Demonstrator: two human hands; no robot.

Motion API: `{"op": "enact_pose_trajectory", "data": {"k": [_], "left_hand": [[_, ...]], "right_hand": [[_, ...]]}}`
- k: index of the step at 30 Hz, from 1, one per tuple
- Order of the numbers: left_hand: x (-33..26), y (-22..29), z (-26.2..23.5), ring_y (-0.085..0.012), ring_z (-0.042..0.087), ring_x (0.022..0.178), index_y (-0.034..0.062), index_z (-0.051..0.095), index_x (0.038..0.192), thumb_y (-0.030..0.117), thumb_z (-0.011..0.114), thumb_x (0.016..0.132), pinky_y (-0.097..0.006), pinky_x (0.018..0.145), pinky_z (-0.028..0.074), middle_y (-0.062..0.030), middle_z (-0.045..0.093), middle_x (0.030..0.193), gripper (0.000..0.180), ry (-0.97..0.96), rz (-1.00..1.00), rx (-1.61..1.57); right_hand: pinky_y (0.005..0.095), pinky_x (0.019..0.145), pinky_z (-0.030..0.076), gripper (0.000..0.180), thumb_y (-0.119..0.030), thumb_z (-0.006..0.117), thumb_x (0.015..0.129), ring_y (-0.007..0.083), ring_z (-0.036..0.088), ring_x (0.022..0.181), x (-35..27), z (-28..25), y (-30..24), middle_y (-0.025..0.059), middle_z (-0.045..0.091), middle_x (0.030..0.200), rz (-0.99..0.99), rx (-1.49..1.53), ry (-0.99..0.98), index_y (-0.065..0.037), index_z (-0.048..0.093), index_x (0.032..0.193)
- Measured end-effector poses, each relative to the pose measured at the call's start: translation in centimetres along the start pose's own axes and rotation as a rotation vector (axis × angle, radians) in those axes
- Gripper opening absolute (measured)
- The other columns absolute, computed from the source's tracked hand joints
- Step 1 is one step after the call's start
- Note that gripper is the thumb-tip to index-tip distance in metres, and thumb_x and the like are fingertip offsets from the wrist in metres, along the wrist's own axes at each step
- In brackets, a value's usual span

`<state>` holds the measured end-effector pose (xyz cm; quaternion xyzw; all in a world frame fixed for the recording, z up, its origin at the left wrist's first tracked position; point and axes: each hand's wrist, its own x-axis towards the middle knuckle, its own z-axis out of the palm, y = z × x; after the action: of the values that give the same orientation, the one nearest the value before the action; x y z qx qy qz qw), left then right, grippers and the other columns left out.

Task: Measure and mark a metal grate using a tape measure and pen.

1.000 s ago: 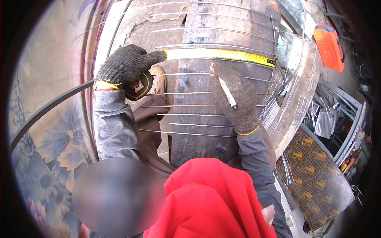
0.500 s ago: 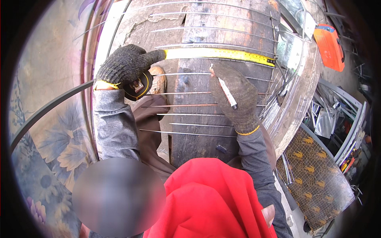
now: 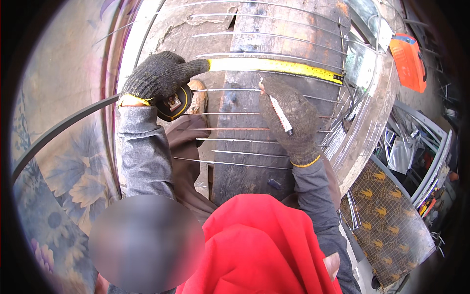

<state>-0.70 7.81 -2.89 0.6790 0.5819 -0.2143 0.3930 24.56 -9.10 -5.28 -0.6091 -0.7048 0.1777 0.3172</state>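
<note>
My left hand [image 3: 159, 76], in a dark knitted glove with a yellow cuff, is closed around a black-and-yellow tape measure [image 3: 175, 103]. Its thumb presses on the yellow blade [image 3: 274, 65], which stretches right across a dark wooden board to the ends of the rods. Thin metal rods [image 3: 242, 90] lie side by side across the board. Over several of them rests my right hand [image 3: 290, 116], gloved too, gripping a white marker pen [image 3: 280, 113] with a dark end. A bare fingertip pokes out of that glove, near a rod just below the blade.
The scorched wooden board [image 3: 240, 176] lies between my legs. Loose wires and thin rods [image 3: 338, 139] are bunched at its right, beside an orange case [image 3: 407, 62] and a rack of metal scraps [image 3: 402, 153]. A patterned panel [image 3: 387, 225] is at lower right, a curved dark bar [image 3: 58, 132] at left.
The view has shifted slightly, so the board, rods and tape sit a little further right. My left hand has moved slightly up and right in the picture. Both hands keep their grips.
</note>
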Motion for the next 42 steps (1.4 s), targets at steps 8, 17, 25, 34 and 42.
{"op": "enact_pose_trajectory", "data": {"k": [8,17,25,34,42], "left_hand": [[-0.4,1.0,-0.3,-0.0255,0.071,0.069,-0.0033,0.076,0.099,0.068,0.059,0.091,-0.038,0.073,0.056,-0.0165,0.074,0.082,0.074,-0.026,-0.108,0.033],[-0.1,0.2,-0.2,-0.0264,0.073,0.077,-0.0019,0.076,0.100,0.066,0.057,0.093,-0.039,0.080,0.055,-0.0167,0.075,0.085,0.071,-0.028,-0.016,0.068],[-0.6,-0.7,1.2,-0.0216,0.070,0.063,-0.0050,0.075,0.097,0.069,0.061,0.090,-0.037,0.066,0.056,-0.0143,0.073,0.074,0.075,0.224,0.202,-0.020],[-0.2,0.3,0.1,-0.0195,0.068,0.056,-0.0066,0.075,0.093,0.068,0.063,0.090,-0.035,0.060,0.056,-0.0132,0.071,0.071,0.076,0.002,-0.038,-0.044],[-0.9,0.1,0.6,-0.0198,0.069,0.062,-0.0046,0.075,0.094,0.069,0.061,0.090,-0.036,0.065,0.056,-0.0134,0.070,0.070,0.075,0.133,0.116,-0.066]], "right_hand": [[0.0369,0.088,0.059,0.027,-0.011,0.072,0.090,0.0288,0.074,0.102,-0.2,0.3,0.3,0.0123,0.075,0.114,-0.006,0.000,0.025,-0.007,0.074,0.117],[0.0369,0.089,0.059,0.029,-0.012,0.070,0.090,0.0290,0.073,0.103,0.0,0.1,0.0,0.0122,0.075,0.115,0.007,0.015,0.007,-0.007,0.074,0.119],[0.0379,0.089,0.059,0.030,-0.010,0.071,0.089,0.0293,0.073,0.103,-0.2,0.2,0.4,0.0126,0.075,0.115,-0.020,0.009,-0.002,-0.006,0.073,0.119],[0.0414,0.092,0.058,0.031,-0.017,0.073,0.090,0.0313,0.072,0.107,-0.3,0.5,0.6,0.0123,0.073,0.118,-0.002,0.031,0.006,-0.010,0.073,0.120],[0.0375,0.088,0.059,0.031,-0.009,0.074,0.087,0.0284,0.074,0.102,0.1,0.3,-0.1,0.0117,0.076,0.114,-0.001,0.019,0.030,-0.008,0.074,0.118]]}}
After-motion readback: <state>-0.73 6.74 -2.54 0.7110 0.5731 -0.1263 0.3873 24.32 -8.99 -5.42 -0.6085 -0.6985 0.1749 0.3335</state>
